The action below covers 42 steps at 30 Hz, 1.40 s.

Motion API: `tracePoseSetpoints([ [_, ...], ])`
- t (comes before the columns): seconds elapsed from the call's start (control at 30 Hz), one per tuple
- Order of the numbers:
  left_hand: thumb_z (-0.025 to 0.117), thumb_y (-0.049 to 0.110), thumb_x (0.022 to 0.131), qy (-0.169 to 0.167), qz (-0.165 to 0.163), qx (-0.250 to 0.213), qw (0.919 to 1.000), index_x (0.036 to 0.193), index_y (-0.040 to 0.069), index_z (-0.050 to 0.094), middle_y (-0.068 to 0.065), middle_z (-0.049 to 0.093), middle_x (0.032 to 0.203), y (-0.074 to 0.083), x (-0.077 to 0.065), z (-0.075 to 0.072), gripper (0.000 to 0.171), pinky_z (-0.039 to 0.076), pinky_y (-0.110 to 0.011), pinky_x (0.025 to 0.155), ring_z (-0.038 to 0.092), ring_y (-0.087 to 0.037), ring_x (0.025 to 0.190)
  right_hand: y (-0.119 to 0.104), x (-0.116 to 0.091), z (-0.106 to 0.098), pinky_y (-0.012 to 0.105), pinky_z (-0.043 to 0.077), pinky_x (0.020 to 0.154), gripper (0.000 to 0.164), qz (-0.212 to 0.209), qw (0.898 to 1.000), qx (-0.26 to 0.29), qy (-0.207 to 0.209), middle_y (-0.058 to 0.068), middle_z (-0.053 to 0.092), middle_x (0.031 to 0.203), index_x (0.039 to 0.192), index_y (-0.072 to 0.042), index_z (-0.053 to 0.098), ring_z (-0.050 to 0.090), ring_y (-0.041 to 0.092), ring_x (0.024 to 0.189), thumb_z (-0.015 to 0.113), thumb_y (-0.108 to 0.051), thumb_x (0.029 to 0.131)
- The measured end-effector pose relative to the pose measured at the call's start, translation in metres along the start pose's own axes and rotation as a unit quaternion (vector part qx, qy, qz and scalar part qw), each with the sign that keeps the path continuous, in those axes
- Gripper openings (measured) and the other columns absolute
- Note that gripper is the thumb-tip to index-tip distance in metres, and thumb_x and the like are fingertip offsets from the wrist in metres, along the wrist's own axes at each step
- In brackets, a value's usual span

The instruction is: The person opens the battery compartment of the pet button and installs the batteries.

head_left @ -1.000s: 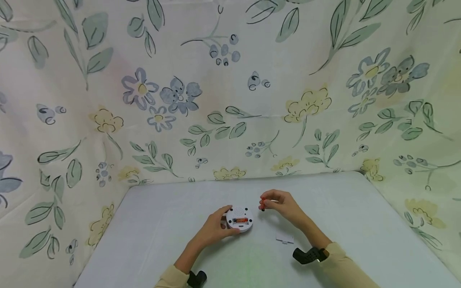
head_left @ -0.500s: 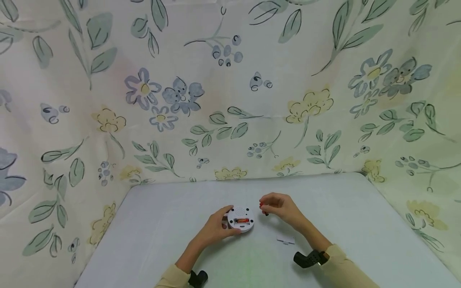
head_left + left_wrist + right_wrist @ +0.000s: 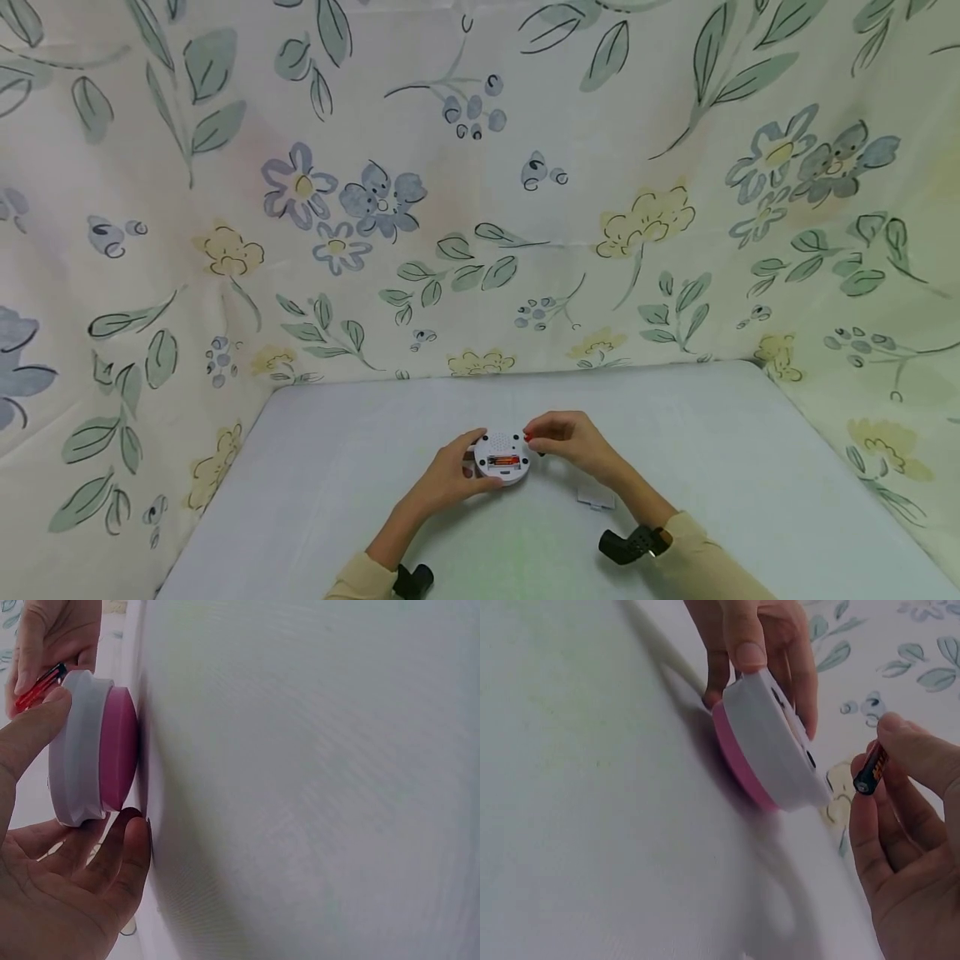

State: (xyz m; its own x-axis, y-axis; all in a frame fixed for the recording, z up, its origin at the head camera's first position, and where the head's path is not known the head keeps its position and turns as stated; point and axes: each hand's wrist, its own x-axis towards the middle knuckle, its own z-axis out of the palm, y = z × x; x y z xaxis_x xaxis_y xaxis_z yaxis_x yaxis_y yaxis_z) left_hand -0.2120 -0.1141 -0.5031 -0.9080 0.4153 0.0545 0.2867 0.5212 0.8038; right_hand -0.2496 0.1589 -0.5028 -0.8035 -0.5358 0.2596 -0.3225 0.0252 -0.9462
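Gripping device (image 3: 501,449) in wide-spread left hand (image 3: 446,477), pinching loose battery (image 3: 871,769) in right hand (image 3: 573,443), likely yet to load it beside fitted battery (image 3: 502,460) and replace cover (image 3: 596,497).

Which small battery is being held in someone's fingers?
The red-and-black cylindrical battery pinched in the right hand; the other, an orange cylindrical battery, sits in the round white-and-pink plastic device.

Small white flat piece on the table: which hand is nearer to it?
Right. The right hand is just beyond the white piece, pinching a battery; the left hand is farther off, to the piece's left, holding the round device.
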Motion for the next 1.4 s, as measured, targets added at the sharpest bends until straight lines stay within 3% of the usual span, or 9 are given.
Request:
tracePoseSetpoints([
  [0.17,0.085,0.034,0.085,-0.001,0.006,-0.002,1.0,0.15,-0.002,0.043,-0.015,0.053,0.142,0.001,0.0,0.0,0.085,0.053,-0.038,0.084,0.06,-0.025,0.111,-0.002,0.007,0.007,0.034,0.055,0.083,0.026,-0.025,0.999,0.007,-0.022,0.027,0.066,0.114,0.117,0.01,0.067,0.067,0.028,0.1,0.07,-0.002,0.095],
  [0.67,0.084,0.031,0.087,-0.003,0.026,-0.003,0.9996,0.149,-0.006,0.042,-0.017,0.054,0.14,0.002,-0.001,0.0,0.084,0.053,-0.037,0.082,0.061,-0.025,0.109,-0.006,0.016,0.028,0.033,0.055,0.083,0.019,-0.061,0.995,0.007,-0.079,0.026,0.07,0.107,0.111,0.012,0.069,0.068,0.024,0.096,0.069,0.001,0.095],
  [1.13,0.084,0.031,0.088,-0.004,0.031,-0.01,0.9995,0.149,-0.007,0.041,-0.019,0.054,0.14,0.003,-0.001,-0.002,0.084,0.053,-0.037,0.083,0.062,-0.026,0.109,-0.003,0.023,0.032,0.035,0.056,0.083,0.018,-0.06,0.994,-0.013,-0.093,0.015,0.073,0.105,0.11,0.009,0.071,0.068,0.026,0.094,0.072,0.0,0.094],
  [1.4,0.084,0.031,0.087,-0.005,0.033,-0.011,0.9994,0.149,-0.007,0.041,-0.018,0.055,0.139,0.003,-0.002,-0.003,0.084,0.053,-0.035,0.082,0.062,-0.026,0.109,-0.006,0.026,0.034,0.037,0.056,0.078,0.015,-0.051,0.994,-0.044,-0.09,0.01,0.074,0.102,0.107,0.0,0.076,0.067,0.019,0.089,0.074,-0.001,0.092],
])
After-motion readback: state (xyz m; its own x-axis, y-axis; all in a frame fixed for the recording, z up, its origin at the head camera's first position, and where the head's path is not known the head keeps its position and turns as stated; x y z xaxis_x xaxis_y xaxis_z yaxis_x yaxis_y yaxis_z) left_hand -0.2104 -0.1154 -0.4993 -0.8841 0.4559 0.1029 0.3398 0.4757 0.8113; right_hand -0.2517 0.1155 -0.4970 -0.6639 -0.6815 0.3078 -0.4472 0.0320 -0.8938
